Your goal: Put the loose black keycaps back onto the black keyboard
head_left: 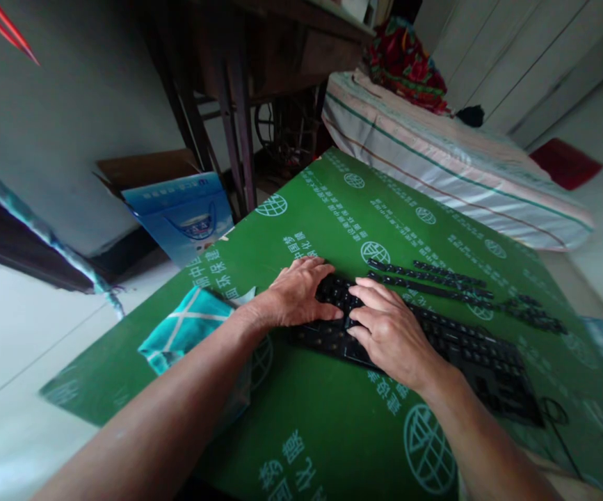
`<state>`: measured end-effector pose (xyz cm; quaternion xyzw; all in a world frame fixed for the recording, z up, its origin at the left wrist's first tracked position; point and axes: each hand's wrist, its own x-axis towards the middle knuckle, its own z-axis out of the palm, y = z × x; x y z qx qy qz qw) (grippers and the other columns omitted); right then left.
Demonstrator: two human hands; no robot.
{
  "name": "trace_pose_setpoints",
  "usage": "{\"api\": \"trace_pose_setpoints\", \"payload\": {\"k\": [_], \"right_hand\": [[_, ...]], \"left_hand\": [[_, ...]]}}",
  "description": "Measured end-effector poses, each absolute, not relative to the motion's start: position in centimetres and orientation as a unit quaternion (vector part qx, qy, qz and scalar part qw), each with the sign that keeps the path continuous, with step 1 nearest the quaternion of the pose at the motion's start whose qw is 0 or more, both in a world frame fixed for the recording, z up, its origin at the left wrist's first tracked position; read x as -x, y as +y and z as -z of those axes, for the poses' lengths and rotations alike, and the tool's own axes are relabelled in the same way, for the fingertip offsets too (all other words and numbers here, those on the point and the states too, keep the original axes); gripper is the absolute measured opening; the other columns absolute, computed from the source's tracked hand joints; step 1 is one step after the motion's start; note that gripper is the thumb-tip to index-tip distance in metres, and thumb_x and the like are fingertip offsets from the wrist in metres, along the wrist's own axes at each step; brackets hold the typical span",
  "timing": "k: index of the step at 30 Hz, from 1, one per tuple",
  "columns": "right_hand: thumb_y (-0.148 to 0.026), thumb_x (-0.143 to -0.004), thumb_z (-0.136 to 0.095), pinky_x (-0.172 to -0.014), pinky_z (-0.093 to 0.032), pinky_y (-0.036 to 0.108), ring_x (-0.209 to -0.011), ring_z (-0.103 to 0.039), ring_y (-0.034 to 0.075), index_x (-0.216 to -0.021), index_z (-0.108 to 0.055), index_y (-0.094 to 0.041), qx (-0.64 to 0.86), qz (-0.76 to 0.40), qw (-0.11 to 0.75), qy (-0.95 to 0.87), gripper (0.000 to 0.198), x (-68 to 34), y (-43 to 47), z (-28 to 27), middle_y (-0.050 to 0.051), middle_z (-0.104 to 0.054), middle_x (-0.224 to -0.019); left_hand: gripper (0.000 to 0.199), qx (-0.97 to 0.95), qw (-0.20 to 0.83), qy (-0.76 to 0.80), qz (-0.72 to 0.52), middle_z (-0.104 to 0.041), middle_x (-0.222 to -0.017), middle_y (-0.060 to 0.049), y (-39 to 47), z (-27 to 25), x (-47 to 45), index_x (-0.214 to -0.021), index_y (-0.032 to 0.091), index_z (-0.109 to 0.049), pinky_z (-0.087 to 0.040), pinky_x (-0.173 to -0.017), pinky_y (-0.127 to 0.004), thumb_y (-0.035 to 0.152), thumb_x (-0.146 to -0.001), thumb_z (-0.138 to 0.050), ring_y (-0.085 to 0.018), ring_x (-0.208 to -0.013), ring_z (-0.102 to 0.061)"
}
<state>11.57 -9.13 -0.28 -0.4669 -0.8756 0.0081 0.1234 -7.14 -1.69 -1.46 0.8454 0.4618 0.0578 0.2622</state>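
A black computer keyboard (pixel 481 351) lies at an angle on a green printed board. Over its left part, my left hand (pixel 301 292) curves around a cluster of black keycaps (pixel 335 289), thumb on the near side and fingers on the far side. Facing it, my right hand (pixel 387 327) presses its bent fingertips and thumb against the same cluster from the right. Bare key positions show along the near left edge of the keyboard. Beyond it lie rows of loose black keycaps (pixel 431 285). Whether the cluster is lifted off the base cannot be told.
The green board (pixel 327 431) spans the middle. A turquoise cloth-like packet (pixel 186 327) lies beside my left forearm. A blue carton (pixel 181 216) stands on the floor at left, near a dark wooden table (pixel 291 49). A bed (pixel 452 153) is behind. The keyboard cable (pixel 556 417) trails right.
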Motion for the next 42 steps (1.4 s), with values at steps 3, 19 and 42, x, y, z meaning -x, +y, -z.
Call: {"api": "trace_pose_setpoints", "payload": {"k": [3, 19, 42], "right_hand": [[-0.012, -0.077, -0.065, -0.104, -0.04, 0.044, -0.127, -0.043, 0.028, -0.078, -0.068, -0.012, 0.468, -0.006, 0.11, -0.877, 0.004, -11.3, -9.1, 0.1, 0.014, -0.061, -0.121], [-0.012, -0.077, -0.064, -0.1, -0.045, 0.046, -0.122, -0.048, 0.027, -0.072, -0.07, -0.014, 0.486, -0.032, 0.157, -0.859, 0.008, -11.3, -9.2, 0.5, 0.014, -0.064, -0.113], [-0.008, -0.084, -0.052, -0.099, -0.047, 0.046, -0.124, -0.048, 0.026, -0.095, -0.067, -0.013, 0.459, 0.047, 0.282, -0.841, 0.019, -11.8, -11.3, 3.8, 0.013, -0.066, -0.112]], "left_hand": [[0.086, -0.844, 0.262, 0.464, -0.058, -0.032, -0.147, -0.015, -1.7, 1.6, 7.1, -0.136, 0.014, -0.041, -0.025, -0.109, -0.046, 0.058, -0.066, -0.063, -0.032, -0.136, -0.024], [0.097, -0.822, 0.255, 0.506, -0.059, -0.021, -0.151, -0.018, -2.9, 1.3, 5.7, -0.139, 0.016, -0.037, -0.023, -0.108, -0.053, 0.063, -0.059, -0.066, -0.038, -0.138, -0.016], [0.096, -0.812, 0.255, 0.521, -0.061, -0.021, -0.151, -0.016, -3.0, 1.4, 5.1, -0.137, 0.018, -0.04, -0.024, -0.108, -0.052, 0.062, -0.055, -0.067, -0.039, -0.137, -0.019]]}}
